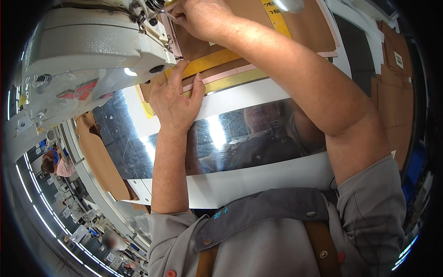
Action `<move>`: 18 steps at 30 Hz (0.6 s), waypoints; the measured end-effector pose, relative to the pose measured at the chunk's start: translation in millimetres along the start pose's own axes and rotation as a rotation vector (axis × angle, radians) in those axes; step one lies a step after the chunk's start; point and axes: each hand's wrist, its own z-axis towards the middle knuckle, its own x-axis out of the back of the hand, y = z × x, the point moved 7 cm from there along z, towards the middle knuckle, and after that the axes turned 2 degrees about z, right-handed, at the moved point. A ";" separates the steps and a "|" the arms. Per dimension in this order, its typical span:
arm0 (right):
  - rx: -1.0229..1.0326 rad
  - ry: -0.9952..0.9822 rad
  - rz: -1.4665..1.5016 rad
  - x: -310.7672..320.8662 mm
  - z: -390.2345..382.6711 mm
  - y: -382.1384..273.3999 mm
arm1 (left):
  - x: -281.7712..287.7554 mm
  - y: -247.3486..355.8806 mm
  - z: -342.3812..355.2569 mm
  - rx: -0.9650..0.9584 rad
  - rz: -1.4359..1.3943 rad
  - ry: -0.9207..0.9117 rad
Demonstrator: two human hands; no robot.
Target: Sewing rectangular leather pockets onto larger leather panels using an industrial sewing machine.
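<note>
At the top centre my right hand (200, 18) has its fingers closed on a thin metal piece (167, 14) beside the sewing machine's needle area. My left hand (175, 104) rests with fingers apart on a layered template, near the lower end of the machine head (101, 41). The template has a brown board (309, 27), yellow strips (217, 59) and pink edging (235, 71). My right forearm crosses over its right part. What exactly the metal piece is, I cannot make out.
A scratched shiny metal plate (212, 152) lies below the template on a white table (240, 184). Brown pieces lie at the left (101, 161) and right (392, 124). Co-workers (62, 168) sit among machines at the far lower left.
</note>
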 end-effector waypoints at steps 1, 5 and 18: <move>0.029 -0.137 0.043 -8.2 -1.2 -0.5 | -0.6 -0.7 0.0 0.010 -0.006 -0.007; 0.505 -0.085 -0.073 4.5 -41.8 -12.5 | -0.6 0.0 -0.8 0.003 0.027 -0.021; 0.649 -0.179 -0.136 15.1 -64.3 -20.4 | 0.6 3.1 -0.9 -0.028 0.067 -0.034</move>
